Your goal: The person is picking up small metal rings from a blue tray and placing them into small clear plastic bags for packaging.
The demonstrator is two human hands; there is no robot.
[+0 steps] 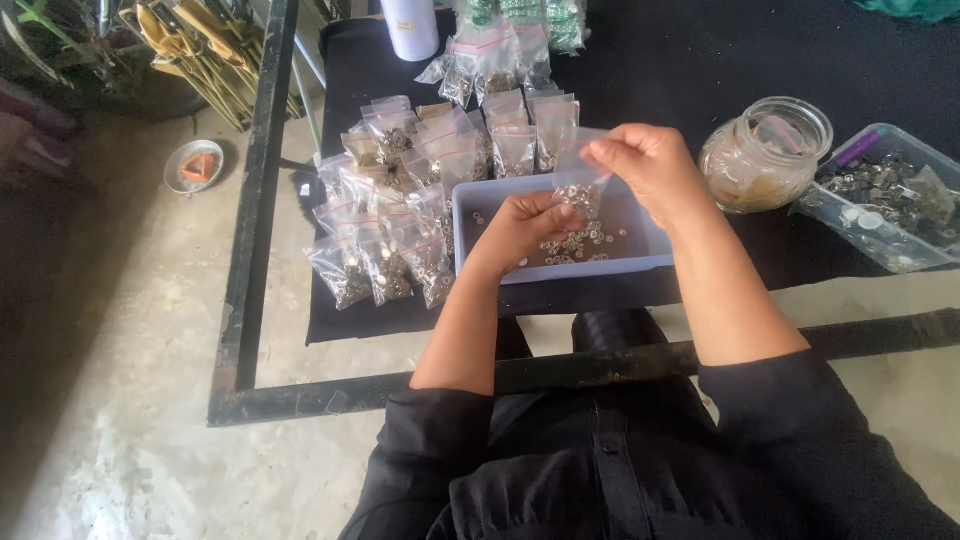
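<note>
Small clear plastic bag [578, 180] with silvery metal pieces in its bottom is hanging between the 2 hands, just above the pale blue tray [655, 240]. Around it, many filled bags [400, 200] of the same kind are lying in overlapping rows on the black cloth [700, 60], crowding the tray's left and far sides and leaving little open cloth there. More loose silvery pieces [580, 242] are sitting scattered on the tray floor under the hands. Off to the right, a glass jar [766, 152] is standing open, and just beside it a clear plastic box [885, 200] is holding a heap of grey metal parts. A white cylinder [410, 28] is standing at the far edge, and a small round dish [193, 165] is lying on the concrete floor to the left of the black metal frame [250, 250].

Left hand [520, 225] is curling closed at the bag's lower part, fingertips pinching it near the metal pieces. Right hand [645, 165] is gripping the bag's upper edge from the right, fingers bunched together. Both forearms are reaching over the tray's near wall.
</note>
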